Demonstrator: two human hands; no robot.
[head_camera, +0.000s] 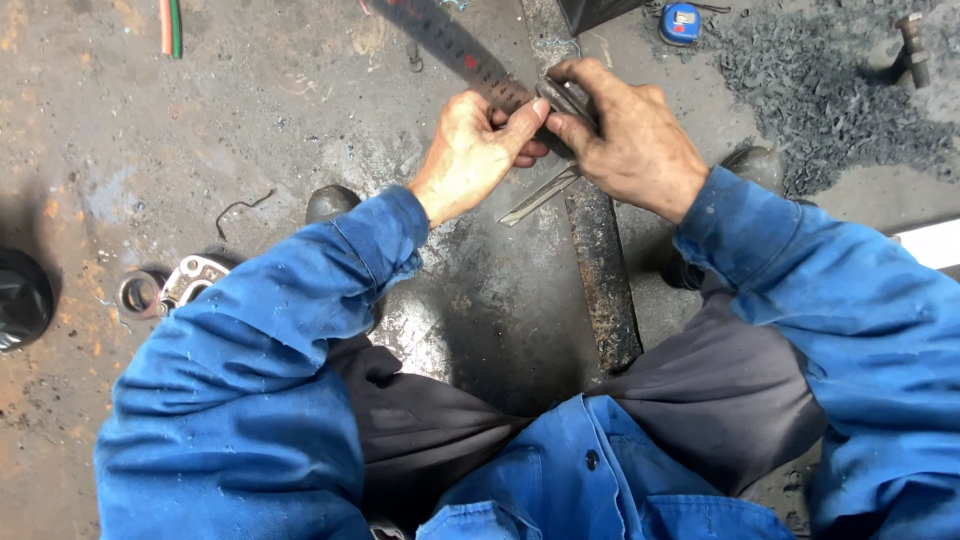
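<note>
A metal clamp (185, 280) lies on the stained floor (250, 120) at left. The left hand (475, 150) pinches a steel ruler (445, 42) across the rusty bar (600, 270); the right hand (625, 135) grips a small dark piece (568, 98) there. Measuring looks underway, no mark visible yet.

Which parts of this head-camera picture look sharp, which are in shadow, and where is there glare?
Head view: both hands, left and right, and the graduated steel ruler look sharp under even daylight; shadow darkens the grey concrete floor by the knees; a blown-out white strip glares at the right edge; mild wide-angle bending shows at the edges.
</note>
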